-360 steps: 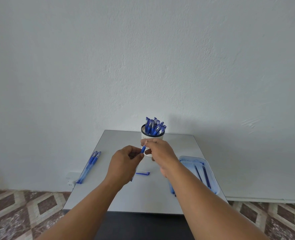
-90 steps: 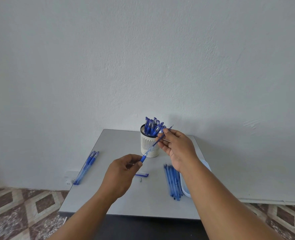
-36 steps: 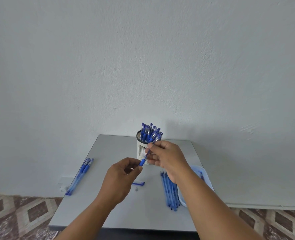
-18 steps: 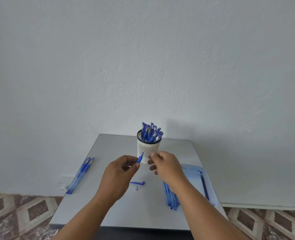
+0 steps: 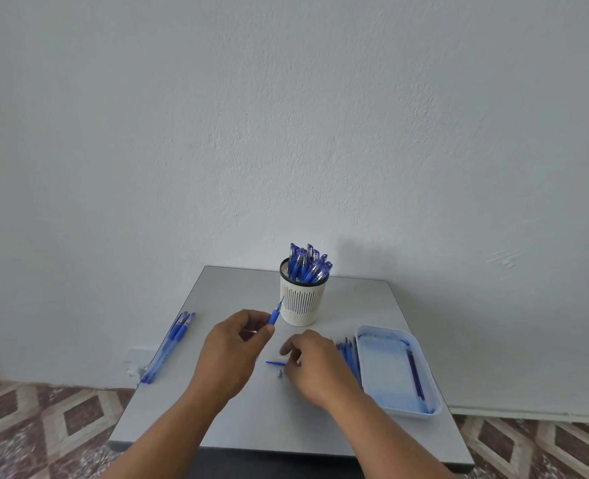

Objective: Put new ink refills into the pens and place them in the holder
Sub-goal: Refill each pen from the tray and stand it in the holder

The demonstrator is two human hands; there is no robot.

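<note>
In the head view, the white slotted holder (image 5: 303, 300) stands at the far middle of the grey table (image 5: 237, 420), packed with capped blue pens (image 5: 308, 266) whose lower ends are hidden inside it. Just in front and to the left of the holder, the left hand (image 5: 229, 354) pinches a blue pen (image 5: 274, 316) between thumb and fingers; only the grip end and its thin tip show, pointing up toward the holder, and the rest of the barrel is hidden in the palm. In front of the holder, the right hand (image 5: 315, 366) hangs low over the table, fingers loosely curled and pointing down. Whether its fingertips touch the blue cap (image 5: 275, 363) lying beneath them cannot be told, since the hand covers one end of the cap. A small grey tip piece (image 5: 279, 374) lies just nearer than the cap.

To the right of the holder, a row of blue refills (image 5: 349, 354) is mostly covered by the right hand and wrist. Beside them sits a pale plastic tray (image 5: 382, 406) with one dark refill (image 5: 414, 375) inside (there may be more, too faint to count). Far to the left of the holder, a few pens (image 5: 170, 344) lie at the table edge, their near ends overhanging it.
</note>
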